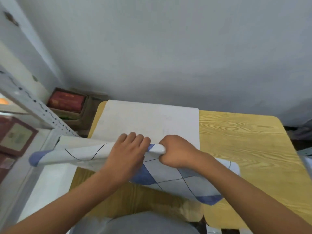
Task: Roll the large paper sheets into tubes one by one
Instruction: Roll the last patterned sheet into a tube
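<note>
Nearest the camera, a grey-clad lap [135, 223] at the near edge of the yellow wood-grain worktop [244, 149]. Just beyond, over the worktop's near half, a large paper sheet [177, 179] printed with black diagonal lines and blue patches, partly rolled: loose corner hanging toward the lap, rolled part running leftward past the worktop's left edge, blue-tinted end [34, 158] out over the gap beside the worktop. Left hand [125, 153] laid over the roll near the worktop's middle, palm down, fingers bent over its far side and holding it. Right hand [175, 152] just right of it, fist-like, fingers curled tight round the narrow rolled end, thumb side toward the left hand; a short stretch of white tube showing between the two hands. Farther back on the worktop, a plain white sheet [148, 120] lying flat, reaching the far edge, its near part hidden under the hands and the roll. Bare wood grain to the right of that sheet. Left of the worktop, a pale perforated metal shelf frame [42, 114] slanting across, dark red framed items [15, 135] behind it. Beyond the worktop's far left corner, a brown box holding red packets [66, 101] on the floor. Behind all, a grey wall [168, 48].
</note>
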